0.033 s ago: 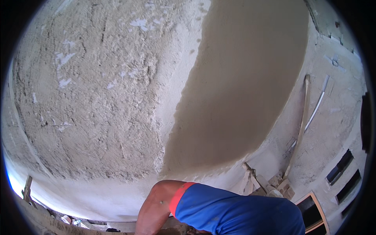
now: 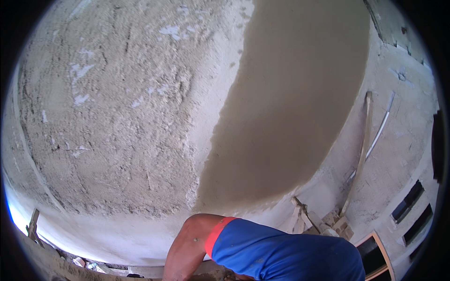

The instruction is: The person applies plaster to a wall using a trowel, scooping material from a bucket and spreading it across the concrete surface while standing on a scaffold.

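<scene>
My arm [image 2: 187, 248] in a blue sleeve [image 2: 281, 255] drops out the bottom edge; hands out of frame, grip can't tell. Wall [image 2: 108, 122] ahead: rough plaster left, smooth wet coat [image 2: 290, 107] right. Wooden plank [image 2: 363, 140] leans at right.

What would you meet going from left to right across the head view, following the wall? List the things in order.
Wooden stake at the lower left → rough unplastered wall → smooth wet plaster patch → leaning wooden plank → thin white pipe → dark vent slots at the right edge.
</scene>
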